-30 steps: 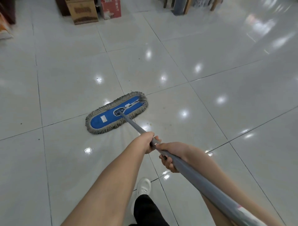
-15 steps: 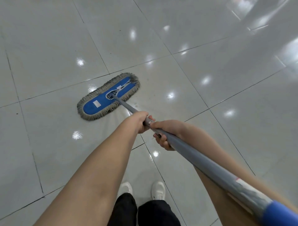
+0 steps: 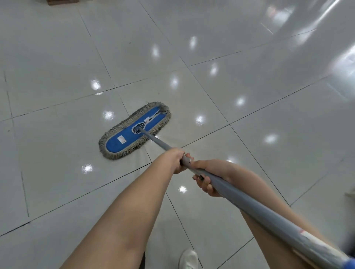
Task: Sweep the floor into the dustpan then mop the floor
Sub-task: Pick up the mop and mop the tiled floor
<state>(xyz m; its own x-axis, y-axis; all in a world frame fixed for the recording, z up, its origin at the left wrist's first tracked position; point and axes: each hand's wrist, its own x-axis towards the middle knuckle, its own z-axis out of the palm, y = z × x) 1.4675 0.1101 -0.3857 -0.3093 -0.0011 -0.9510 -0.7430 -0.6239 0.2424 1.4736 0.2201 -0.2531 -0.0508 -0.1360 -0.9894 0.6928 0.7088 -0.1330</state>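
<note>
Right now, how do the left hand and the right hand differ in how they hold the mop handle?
The left hand grips farther down the mop handle, nearer the mop head; the right hand sits just behind it, toward the person. The left hand shows its back, closed over the top of the pole; the right hand shows fingers curling up from beneath. The left arm is stretched straighter than the right. Both are closed on the handle, almost touching.

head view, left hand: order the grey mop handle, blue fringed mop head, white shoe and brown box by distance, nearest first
1. Grey mop handle: gripped by the left hand.
2. Blue fringed mop head: on the floor ahead, slightly left.
3. White shoe: below, near the bottom edge.
4. Brown box: far, top-left edge.
</note>
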